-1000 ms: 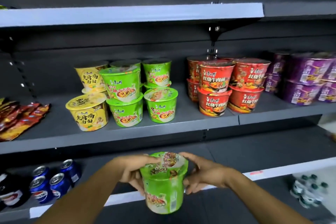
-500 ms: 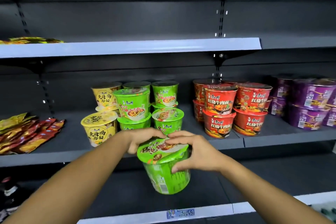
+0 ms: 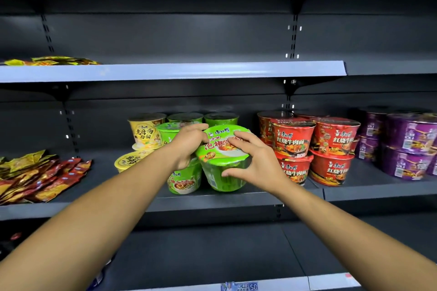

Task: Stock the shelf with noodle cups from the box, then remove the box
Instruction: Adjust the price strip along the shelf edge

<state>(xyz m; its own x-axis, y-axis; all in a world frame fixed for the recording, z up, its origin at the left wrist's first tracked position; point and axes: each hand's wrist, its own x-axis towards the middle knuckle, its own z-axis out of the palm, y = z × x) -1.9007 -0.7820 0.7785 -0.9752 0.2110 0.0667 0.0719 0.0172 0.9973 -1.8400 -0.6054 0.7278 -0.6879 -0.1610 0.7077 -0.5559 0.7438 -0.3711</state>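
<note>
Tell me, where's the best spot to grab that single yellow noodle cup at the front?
Probably by its rim. The front yellow cup stands upright with its wide lid facing up, and the left forearm and green cups crowd its right side. Come from above and the open left, fingers pinching under the lid edge.

This is a shop. Long dark grey metal shelves (image 3: 236, 198) run across the wall, one above the other, with pale blue strips (image 3: 170, 73) along their front edges. A small paper price tag (image 3: 239, 287) sits on the strip of the lowest shelf. The same food is lined up in groups by colour: yellow round noodle cups (image 3: 146, 130), green round noodle cups (image 3: 184, 178), red round noodle cups (image 3: 292, 142) and purple round noodle cups (image 3: 410, 136), many stacked two high. Shiny red and yellow snack packets (image 3: 35, 178) lie in a pile on the left.
</note>
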